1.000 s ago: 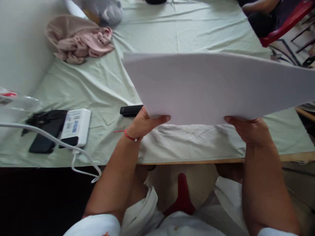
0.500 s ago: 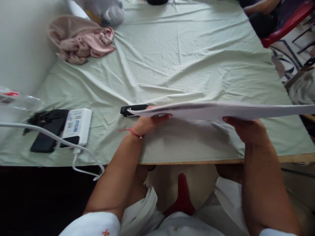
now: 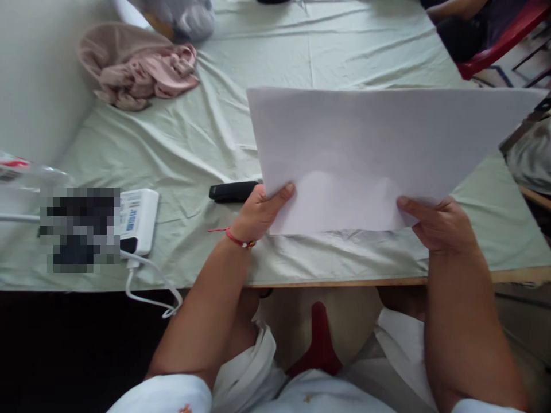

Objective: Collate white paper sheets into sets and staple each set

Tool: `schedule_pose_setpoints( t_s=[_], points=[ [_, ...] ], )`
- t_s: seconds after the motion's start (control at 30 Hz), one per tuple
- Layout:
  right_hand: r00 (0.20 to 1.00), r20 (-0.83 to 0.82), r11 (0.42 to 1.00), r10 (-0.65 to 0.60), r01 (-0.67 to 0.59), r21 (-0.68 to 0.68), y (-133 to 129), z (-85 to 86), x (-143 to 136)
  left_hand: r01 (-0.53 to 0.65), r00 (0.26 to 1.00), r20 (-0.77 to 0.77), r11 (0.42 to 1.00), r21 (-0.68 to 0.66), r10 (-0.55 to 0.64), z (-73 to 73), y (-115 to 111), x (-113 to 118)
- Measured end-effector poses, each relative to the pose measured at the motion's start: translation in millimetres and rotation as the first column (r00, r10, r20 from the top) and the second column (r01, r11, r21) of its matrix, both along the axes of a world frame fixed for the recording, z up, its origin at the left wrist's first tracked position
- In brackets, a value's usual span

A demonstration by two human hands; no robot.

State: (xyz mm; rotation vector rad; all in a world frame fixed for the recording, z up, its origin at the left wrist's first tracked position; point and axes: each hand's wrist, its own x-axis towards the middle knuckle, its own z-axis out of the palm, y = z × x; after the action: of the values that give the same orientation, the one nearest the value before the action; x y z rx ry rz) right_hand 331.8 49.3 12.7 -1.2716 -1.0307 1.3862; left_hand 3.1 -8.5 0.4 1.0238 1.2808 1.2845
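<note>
A white sheet of paper, perhaps more than one layer, is held up over the near side of the table. My left hand pinches its lower left corner, thumb on the near face and fingers behind. At the lower right edge my right hand grips it the same way. Faint creases run up from both thumbs. Just left of the paper lies a black stapler-like object, its right end hidden behind my left hand and the sheet.
A pale green cloth covers the table. A white power bank with a white cable sits at left, beside a pixelated patch. Behind them is a clear plastic bottle. Pink fabric lies farther back. A person sits near a red chair.
The paper was nearly edge-on and now its broad face is tilted toward me, its far edge raised. Both hands have kept their grip and turned slightly with it.
</note>
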Motion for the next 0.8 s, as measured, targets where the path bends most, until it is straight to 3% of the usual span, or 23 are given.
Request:
schedule_pose_setpoints(
  t_s=[0.27, 0.5, 0.8],
  points=[
    [1.000, -0.013, 0.998, -0.014, 0.014, -0.061, -0.5, 2.5, 1.8, -0.013, 0.996, 0.090, 0.992, -0.126, 0.024, 4.2, 1.1, 3.3],
    [0.986, 0.040, 0.979, 0.163, -0.157, -0.134, -0.4, 5.1, 3.4, -0.037, 0.990, 0.131, 0.986, -0.163, 0.058, 11.5, 1.6, 4.0],
    [0.962, 0.144, 0.971, 0.230, -0.218, -0.094, -3.5, 14.4, 4.4, -0.048, 0.996, 0.066, 0.988, -0.145, 0.058, 12.7, 1.0, -0.3]
  ],
)
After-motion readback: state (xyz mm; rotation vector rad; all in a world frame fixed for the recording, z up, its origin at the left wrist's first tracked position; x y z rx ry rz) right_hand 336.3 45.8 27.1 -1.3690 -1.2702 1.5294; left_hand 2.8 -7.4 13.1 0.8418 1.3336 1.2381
